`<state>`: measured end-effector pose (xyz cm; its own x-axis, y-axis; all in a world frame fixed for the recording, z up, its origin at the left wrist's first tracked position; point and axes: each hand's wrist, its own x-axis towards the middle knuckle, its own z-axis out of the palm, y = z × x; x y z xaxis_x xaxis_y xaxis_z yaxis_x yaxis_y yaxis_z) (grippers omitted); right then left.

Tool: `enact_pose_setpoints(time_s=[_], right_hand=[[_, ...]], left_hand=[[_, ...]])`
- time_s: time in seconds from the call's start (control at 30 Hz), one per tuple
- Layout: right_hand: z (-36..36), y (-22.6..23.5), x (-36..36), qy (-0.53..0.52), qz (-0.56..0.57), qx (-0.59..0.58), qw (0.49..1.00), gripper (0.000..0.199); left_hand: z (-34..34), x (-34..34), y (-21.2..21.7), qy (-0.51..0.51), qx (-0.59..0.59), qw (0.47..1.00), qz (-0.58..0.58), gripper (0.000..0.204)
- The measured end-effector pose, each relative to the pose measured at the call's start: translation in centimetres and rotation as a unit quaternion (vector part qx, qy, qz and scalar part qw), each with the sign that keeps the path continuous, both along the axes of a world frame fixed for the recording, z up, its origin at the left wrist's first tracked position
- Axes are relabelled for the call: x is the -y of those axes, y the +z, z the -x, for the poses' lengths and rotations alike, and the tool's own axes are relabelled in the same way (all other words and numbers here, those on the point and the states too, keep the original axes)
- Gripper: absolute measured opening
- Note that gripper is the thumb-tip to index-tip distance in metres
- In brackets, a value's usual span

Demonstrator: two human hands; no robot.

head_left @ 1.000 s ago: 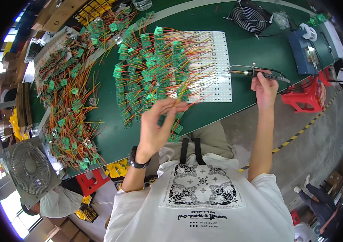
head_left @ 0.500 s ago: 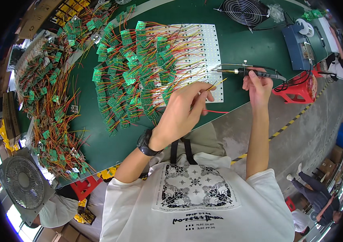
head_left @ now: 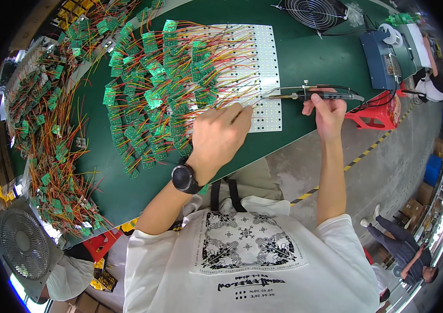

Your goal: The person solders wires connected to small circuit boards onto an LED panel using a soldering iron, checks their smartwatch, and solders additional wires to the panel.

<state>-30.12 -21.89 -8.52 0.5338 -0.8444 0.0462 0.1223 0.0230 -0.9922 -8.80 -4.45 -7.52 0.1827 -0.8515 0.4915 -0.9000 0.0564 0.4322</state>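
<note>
The left hand (head_left: 220,136) has dropped from mid-air onto the white LED panel (head_left: 263,68), pinching a thin wire, while the right hand (head_left: 328,110) grips the soldering iron (head_left: 310,95) just right, tip closing in.

Our left hand (head_left: 219,133) stretches forward from a bent elbow, forearm rising from the lower edge, a dark watch on the wrist. The back of the hand faces us, fingers curled and pinched together at their tips, pointing right toward our other hand. Our right hand (head_left: 328,112) is out on a nearly straight arm, forearm bare. Its fingers wrap in a closed grip, thumb beneath them, knuckles turned up and away from us.
</note>
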Motion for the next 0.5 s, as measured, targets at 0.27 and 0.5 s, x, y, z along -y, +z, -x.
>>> enact_pose_setpoints(time_s=[0.27,0.5], right_hand=[[0.24,-0.13,-0.11,0.007,0.007,-0.006,1.0,0.027],[0.16,-0.04,-0.08,0.013,0.021,-0.012,1.0,0.025]], left_hand=[[-0.3,0.17,-0.24,0.002,-0.027,0.999,0.024,0.009],[-0.23,0.17,0.01,0.007,-0.016,1.0,0.015,0.008]])
